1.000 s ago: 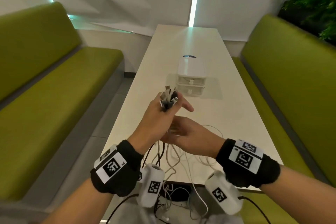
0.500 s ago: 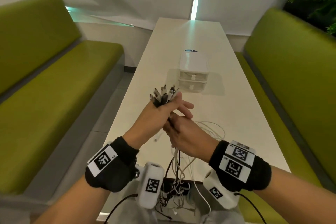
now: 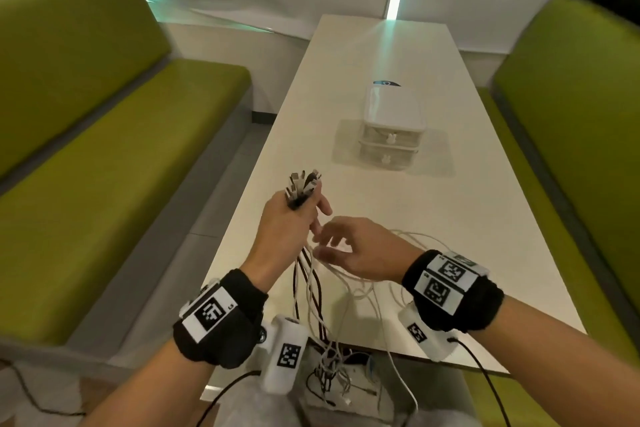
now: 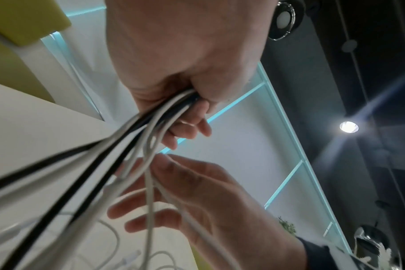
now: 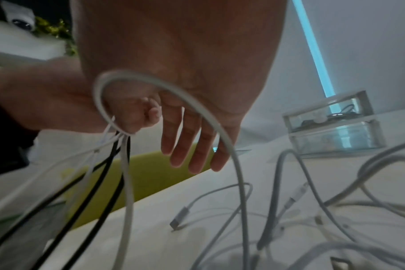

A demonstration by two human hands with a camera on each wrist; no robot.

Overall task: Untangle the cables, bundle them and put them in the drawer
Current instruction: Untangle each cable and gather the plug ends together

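We see two hands above the near end of one long white worktop point(image 3: 433, 225). The left hand point(image 3: 287, 229) has its fingers curled around a bunch of white and black cables point(image 3: 311, 281), and their plug ends point(image 3: 303, 184) stand up above the fist like a small bouquet; we cannot count the plugs exactly because of blur, but in the left wrist view at least three black cables and several white ones leave the fist. The right hand point(image 3: 360, 253) is just beside the left, with relaxed, spread fingers point(image 5: 185, 144); one white cable loop point(image 5: 169, 87) lies across its palm, not pinched. The cables hang down past the near worktop edge, and more loose white cables point(image 3: 408, 243) lie on the worktop under the right wrist. Further away stands one small clear plastic drawer unit with a white lid point(image 3: 393, 128), with two drawers, both closed, each with a small white knob. Between the hands and this unit the worktop is bare. Two green upholstered benches point(image 3: 104, 149) stand along both long edges. Each wrist carries black-and-white square markers; near the left one we read "L5".
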